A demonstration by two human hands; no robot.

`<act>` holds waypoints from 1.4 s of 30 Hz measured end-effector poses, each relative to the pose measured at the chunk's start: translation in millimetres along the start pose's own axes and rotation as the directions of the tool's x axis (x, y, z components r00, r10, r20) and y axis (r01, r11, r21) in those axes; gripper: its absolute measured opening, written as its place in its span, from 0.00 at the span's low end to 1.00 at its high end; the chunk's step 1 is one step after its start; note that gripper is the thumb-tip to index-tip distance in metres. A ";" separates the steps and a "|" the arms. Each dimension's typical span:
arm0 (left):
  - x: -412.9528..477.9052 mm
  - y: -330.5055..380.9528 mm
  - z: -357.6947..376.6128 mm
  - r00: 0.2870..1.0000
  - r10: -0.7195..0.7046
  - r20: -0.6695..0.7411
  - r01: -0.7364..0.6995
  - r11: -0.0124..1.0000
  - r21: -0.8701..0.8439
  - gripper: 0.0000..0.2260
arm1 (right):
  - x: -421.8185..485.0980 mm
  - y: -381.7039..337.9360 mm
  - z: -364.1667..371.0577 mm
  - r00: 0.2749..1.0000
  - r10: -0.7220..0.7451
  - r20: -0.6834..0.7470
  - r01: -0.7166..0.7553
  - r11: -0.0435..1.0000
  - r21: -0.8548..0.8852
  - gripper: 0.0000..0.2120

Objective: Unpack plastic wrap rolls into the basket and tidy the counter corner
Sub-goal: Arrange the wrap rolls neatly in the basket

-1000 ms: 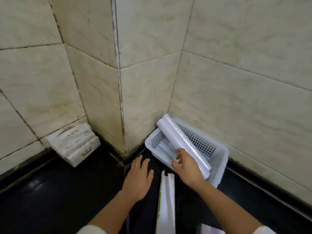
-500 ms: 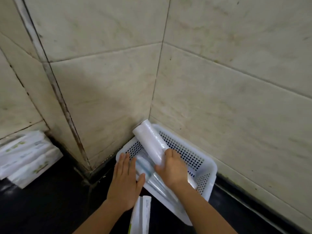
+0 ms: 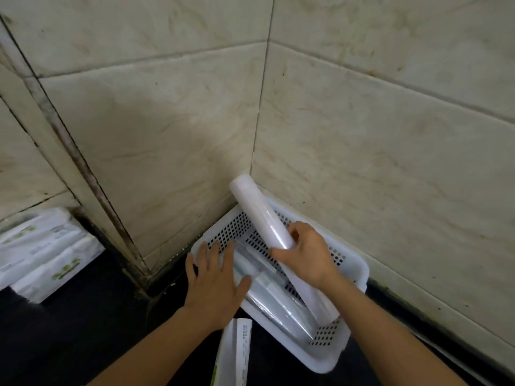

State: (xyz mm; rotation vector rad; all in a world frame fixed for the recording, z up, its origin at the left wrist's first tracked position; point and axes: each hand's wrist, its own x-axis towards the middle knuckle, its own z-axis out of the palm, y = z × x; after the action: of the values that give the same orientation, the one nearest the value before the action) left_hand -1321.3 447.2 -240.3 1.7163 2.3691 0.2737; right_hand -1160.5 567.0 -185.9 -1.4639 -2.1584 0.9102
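Note:
A white perforated basket (image 3: 354, 271) sits in the tiled corner on the dark counter. My right hand (image 3: 309, 254) grips a long white plastic wrap roll (image 3: 259, 215) that leans across the basket, its far end propped on the rim at the wall corner and its near end down inside. Other clear-wrapped rolls (image 3: 276, 305) lie flat in the basket below it. My left hand (image 3: 214, 285) rests flat, fingers spread, on the basket's left rim and the nearest roll. A white box with green print (image 3: 234, 355) lies on the counter just in front of my left wrist.
A stack of white packs with green print (image 3: 41, 252) sits on the counter at the far left against the wall. Tiled walls close in the corner on two sides. A protruding wall edge (image 3: 83, 174) stands between the packs and the basket.
The view has drawn closer to the corner. My left hand moved from the counter onto the basket's left rim. My right hand slid up the roll, whose near end sank into the basket.

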 end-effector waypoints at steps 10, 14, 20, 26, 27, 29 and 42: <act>73.1 46.8 -8.5 0.954 0.288 -0.085 -0.281 0.956 0.086 0.26 | 34.1 10.5 -45.3 0.999 -0.004 -0.046 -0.006 0.980 -0.199 0.19; 69.3 31.3 -1.2 0.921 0.331 -0.203 -0.300 0.939 0.169 0.27 | 40.5 21.9 -21.3 1.000 -0.004 -0.002 0.003 0.968 -0.252 0.17; 75.2 27.2 -4.4 0.923 0.326 -0.203 -0.295 0.940 0.170 0.29 | 36.8 31.2 0.5 1.000 -0.019 0.009 0.020 0.990 -0.139 0.04; 77.4 35.9 -0.4 0.953 0.272 -0.132 -0.264 0.961 0.078 0.27 | 24.5 37.4 -7.1 0.999 -0.048 -0.008 0.047 0.994 -0.096 0.10; 77.5 33.8 1.8 0.948 0.285 -0.144 -0.281 0.959 0.047 0.26 | 21.2 36.7 -7.7 0.999 -0.042 -0.003 0.042 0.994 -0.103 0.13; 75.3 29.3 0.8 0.929 0.321 -0.181 -0.347 0.929 -0.131 0.26 | 12.6 33.6 -9.8 0.999 -0.027 -0.026 0.024 0.996 -0.085 0.18; 72.3 6.9 -11.0 0.884 0.200 0.423 -0.168 0.979 -0.113 0.38 | -57.7 29.6 30.0 0.892 0.147 0.428 0.132 0.820 -0.557 0.21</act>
State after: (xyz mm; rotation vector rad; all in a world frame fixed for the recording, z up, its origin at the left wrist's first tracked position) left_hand -1340.0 517.7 -231.9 1.7521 1.8601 -0.0002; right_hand -1136.9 512.2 -225.3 -1.6368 -2.9802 0.6717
